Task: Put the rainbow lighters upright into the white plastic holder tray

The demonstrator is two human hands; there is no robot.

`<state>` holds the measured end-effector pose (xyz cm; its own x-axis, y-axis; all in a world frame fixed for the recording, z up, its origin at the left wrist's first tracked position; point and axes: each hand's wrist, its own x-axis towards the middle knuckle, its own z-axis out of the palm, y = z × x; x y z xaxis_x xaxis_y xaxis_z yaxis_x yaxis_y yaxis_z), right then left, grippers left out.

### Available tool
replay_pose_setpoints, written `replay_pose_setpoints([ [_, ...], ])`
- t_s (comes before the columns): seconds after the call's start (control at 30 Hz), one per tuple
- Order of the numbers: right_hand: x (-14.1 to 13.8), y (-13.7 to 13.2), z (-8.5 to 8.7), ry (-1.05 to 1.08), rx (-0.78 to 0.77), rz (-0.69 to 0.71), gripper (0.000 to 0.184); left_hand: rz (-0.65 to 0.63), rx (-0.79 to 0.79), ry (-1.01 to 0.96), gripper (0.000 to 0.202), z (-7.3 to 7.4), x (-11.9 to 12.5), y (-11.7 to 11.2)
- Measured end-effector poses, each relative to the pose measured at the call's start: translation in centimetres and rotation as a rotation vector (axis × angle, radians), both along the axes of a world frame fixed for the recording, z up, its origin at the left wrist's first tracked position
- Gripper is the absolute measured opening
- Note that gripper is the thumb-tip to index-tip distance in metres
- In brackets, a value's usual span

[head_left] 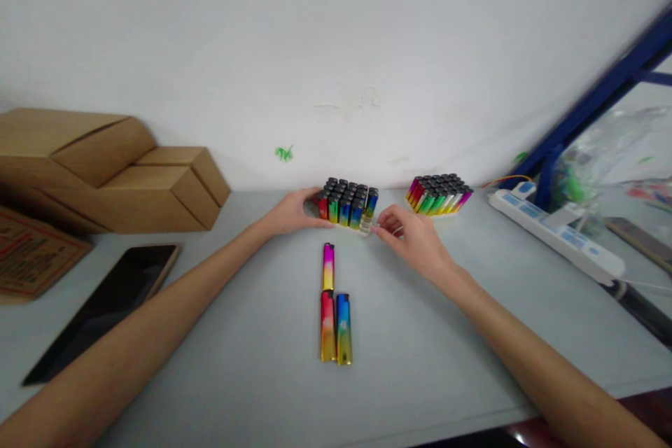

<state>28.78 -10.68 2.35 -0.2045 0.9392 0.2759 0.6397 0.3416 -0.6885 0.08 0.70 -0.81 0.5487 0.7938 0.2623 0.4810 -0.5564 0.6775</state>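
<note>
A clear plastic tray point(366, 227) stands near the wall, filled with upright lighters point(344, 211) with black tops and red, green and blue bodies. Empty slots show at its front right corner. My left hand point(294, 212) is wrapped round the tray's left end, thumb in front and fingers behind. At the right end, my right hand point(412, 231) has its fingers curled together, tips at the tray's corner; whatever they pinch is hidden. Nearer me lie three loose lighters: a pink and yellow lighter point(328, 267), a red and gold lighter point(327, 327) and a blue and gold lighter point(344, 330).
Another block of upright lighters point(439, 194) stands behind my right hand. Cardboard boxes point(152, 185) and a dark tablet point(108, 308) lie on the left. A white power strip point(556, 234) runs along the right, beside a blue metal frame point(593, 94) and a phone point(638, 241).
</note>
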Motion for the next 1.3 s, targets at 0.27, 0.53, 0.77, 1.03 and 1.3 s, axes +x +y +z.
replay_pose_setpoints([
  [0.27,-4.3,-9.5,0.5,-0.134,-0.252,0.252,0.028,0.005,0.004,0.006,0.085,0.0,0.1,-0.1],
  [0.53,-4.8,-9.4,-0.3,-0.282,-0.29,0.137,0.043,-0.006,0.008,-0.009,0.085,0.1,0.1,-0.3],
  [0.77,-1.7,-6.7,1.8,0.015,-0.28,0.269,0.017,0.016,0.035,0.019,0.086,0.2,0.1,-0.3],
  [1.03,-0.9,-2.9,2.2,0.701,-0.547,0.286,0.043,0.018,0.033,0.023,0.089,0.0,0.0,-0.1],
  [1.3,-1.2,-2.6,0.4,0.83,-0.74,0.119,0.054,0.039,0.038,0.065,0.089,0.3,0.0,-0.3],
])
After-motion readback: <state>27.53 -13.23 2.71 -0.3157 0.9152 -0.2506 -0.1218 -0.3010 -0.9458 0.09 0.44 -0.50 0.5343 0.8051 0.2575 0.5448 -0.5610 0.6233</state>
